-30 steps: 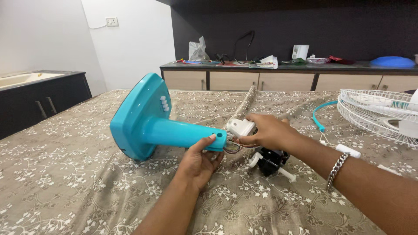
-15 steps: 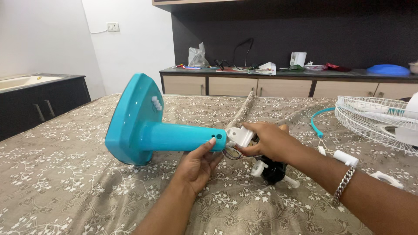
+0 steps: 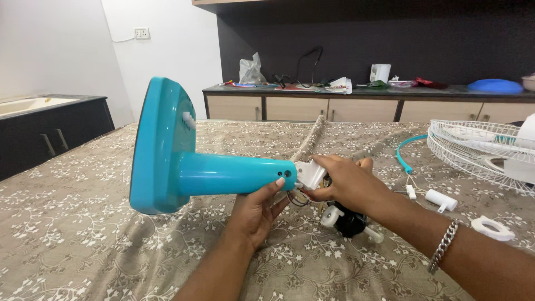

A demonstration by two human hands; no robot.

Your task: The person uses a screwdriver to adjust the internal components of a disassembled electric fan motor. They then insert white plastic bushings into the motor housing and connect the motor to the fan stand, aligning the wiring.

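Since a second ago we have lifted the turquoise fan stand (image 3: 184, 167) off the patterned bedspread (image 3: 72, 245) and tipped it up, so its wide base now faces left and stands nearly on edge, with the column pointing right toward us

Nearest to us, our left hand (image 3: 257, 207) cups the column from below near its open end, fingers (image 3: 278, 184) wrapped up around the tube and clamped on it. Our right hand (image 3: 346, 181) closes its fingers on the white plastic fitting (image 3: 308, 174) that sits at the mouth of the column, touching the tube's end. A few thin wires (image 3: 301, 199) hang out just beneath that joint

We judge the step in hand to be working the white fitting at the end of the column, seating it or drawing it free; we cannot tell which. The next move calls for a steady hold on the column while the fitting is guided straight along the tube, minding the wires

The stand looks glossy, smooth and hollow, with two small holes near the column's end

Just beyond the hands lies a black and white motor part (image 3: 348, 218); farther right a white cylinder (image 3: 440, 199), a white ring (image 3: 491, 228) and a white wire fan guard (image 3: 479, 150). At the far wall a cluttered sideboard (image 3: 334, 106)
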